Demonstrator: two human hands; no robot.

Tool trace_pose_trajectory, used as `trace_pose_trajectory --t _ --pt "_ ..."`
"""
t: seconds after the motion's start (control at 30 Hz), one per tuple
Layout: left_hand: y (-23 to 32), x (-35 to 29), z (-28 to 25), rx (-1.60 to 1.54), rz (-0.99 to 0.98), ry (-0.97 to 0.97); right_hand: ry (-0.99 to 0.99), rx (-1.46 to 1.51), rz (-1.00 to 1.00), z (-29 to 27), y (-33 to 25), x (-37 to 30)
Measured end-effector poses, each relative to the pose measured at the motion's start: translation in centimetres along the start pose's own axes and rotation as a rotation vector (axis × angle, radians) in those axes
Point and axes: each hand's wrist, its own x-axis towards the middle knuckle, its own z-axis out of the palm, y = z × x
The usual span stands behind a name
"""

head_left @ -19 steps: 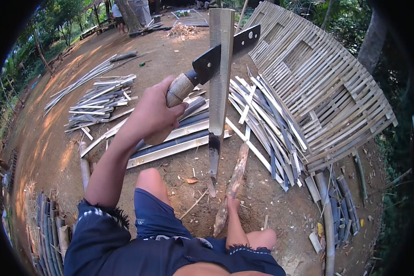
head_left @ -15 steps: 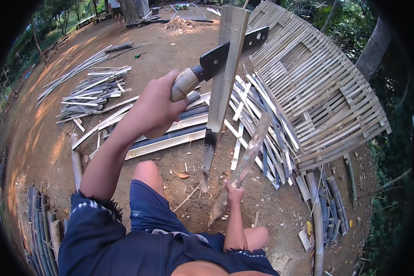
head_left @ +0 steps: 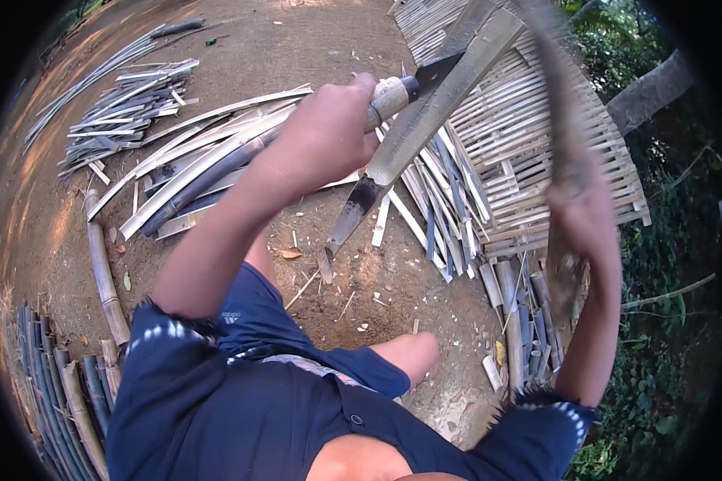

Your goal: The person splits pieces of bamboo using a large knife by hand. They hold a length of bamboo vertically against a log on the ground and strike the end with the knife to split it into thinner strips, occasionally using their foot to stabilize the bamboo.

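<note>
My left hand (head_left: 333,132) is closed round the wooden handle of a machete (head_left: 391,100). Its dark blade sits crosswise in the upper part of a bamboo pole (head_left: 415,132), where two lengths stand apart at the top. The pole leans to the right, its darkened narrow lower end close to the ground between my knees. My right hand (head_left: 582,212) grips a rough wooden stick (head_left: 560,112), raised on the right side and smeared by motion. The stick is apart from the pole's lower part; whether its top touches anything, I cannot tell.
Split bamboo strips (head_left: 217,164) lie on the dirt ahead, with another pile (head_left: 128,112) at the far left. A slatted bamboo panel (head_left: 529,160) spreads at the right. Cut bamboo poles (head_left: 72,393) are stacked at the near left, and shorter pieces (head_left: 509,321) at the right.
My right hand has swung the stick up and to the right from low near my knee. The pole now tilts more to the right, with the machete still in it; its top has parted.
</note>
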Motion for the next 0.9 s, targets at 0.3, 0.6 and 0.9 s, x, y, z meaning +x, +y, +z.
trace_pose_trajectory --t 0.3,0.6,0.9 --pt "-0.6 -3.5 5.4 -0.074 -0.111 -0.044 -0.287 0.276 0.401 0.7 -3.3 -3.2" --pt "-0.9 -3.8 5.7 -0.113 -0.037 -0.021 0.600 0.329 0.235 -8.4 -3.8 2.7" --pt "-3.4 -5.1 12.6 -0.105 -0.186 -0.144 -0.325 0.072 0.391 6.9 -1.8 -7.3"
